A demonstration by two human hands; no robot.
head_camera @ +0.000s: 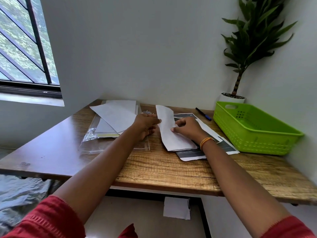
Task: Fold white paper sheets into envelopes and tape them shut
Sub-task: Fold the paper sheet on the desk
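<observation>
on the wooden desk [168,169], both hands' grip pinching folded paper [169,133]

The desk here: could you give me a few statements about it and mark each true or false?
1. Both hands touch the folded white paper. True.
2. The green basket is full of envelopes. False: nothing shows inside it.
3. A pen lies between the basket and the printed sheets. True.
4. The potted plant stands by the window. False: it is in the far right corner, behind the basket.
5. The right hand wears a bangle at the wrist. True.
</observation>
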